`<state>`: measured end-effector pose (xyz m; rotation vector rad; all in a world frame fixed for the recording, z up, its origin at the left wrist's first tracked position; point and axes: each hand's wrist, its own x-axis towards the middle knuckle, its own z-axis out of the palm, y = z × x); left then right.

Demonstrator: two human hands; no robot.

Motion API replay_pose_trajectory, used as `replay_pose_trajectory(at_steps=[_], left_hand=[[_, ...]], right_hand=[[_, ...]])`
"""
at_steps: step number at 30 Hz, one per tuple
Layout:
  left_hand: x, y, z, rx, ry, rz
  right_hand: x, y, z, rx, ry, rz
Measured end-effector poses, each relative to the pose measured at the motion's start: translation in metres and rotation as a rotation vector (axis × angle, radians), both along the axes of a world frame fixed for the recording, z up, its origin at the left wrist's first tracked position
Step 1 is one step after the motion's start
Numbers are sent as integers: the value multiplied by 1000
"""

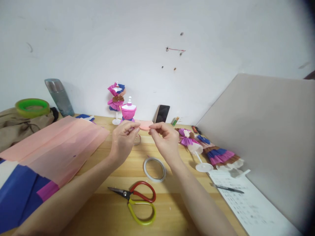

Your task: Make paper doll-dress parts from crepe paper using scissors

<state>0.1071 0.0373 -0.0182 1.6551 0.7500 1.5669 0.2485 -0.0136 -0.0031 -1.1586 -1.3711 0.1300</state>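
Between my two hands a small strip of peach crepe paper (pixel 145 125) is stretched above the table. My left hand (pixel 125 137) pinches its left end between thumb and fingers, and my right hand (pixel 165 137) pinches the right end. Just behind my left hand stands a small white dress form (pixel 128 111) wrapped in pink paper. Below the hands lies a roll of narrow white tape (pixel 155 169). Nearer to me, scissors (pixel 134 200) with one red and one yellow handle rest on the wood with blades pointing left.
Large peach paper sheets (pixel 73 147) and blue paper (pixel 22 193) cover the left side. A flask (pixel 59 97), green tape roll (pixel 32 108), decorated form (pixel 116 101) and phone (pixel 162 113) stand toward the wall. Paper-dressed forms (pixel 219 154) and a pen (pixel 230 189) on a written sheet (pixel 256 209) lie right.
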Motion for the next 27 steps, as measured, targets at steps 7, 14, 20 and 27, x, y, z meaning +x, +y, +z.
replay_pose_trajectory(at_steps=[7, 14, 20, 27], left_hand=[[-1, 0, -1, -21, 7, -1], [1, -4, 1, -76, -48, -43], [1, -4, 0, -107, -36, -58], [1, -9, 6, -173, -41, -85]], right_hand=[[0, -3, 3, 72, -98, -3], [0, -4, 5, 110, -243, -39], [1, -3, 6, 109, -288, -78], [1, 0, 1, -4, -101, -30]])
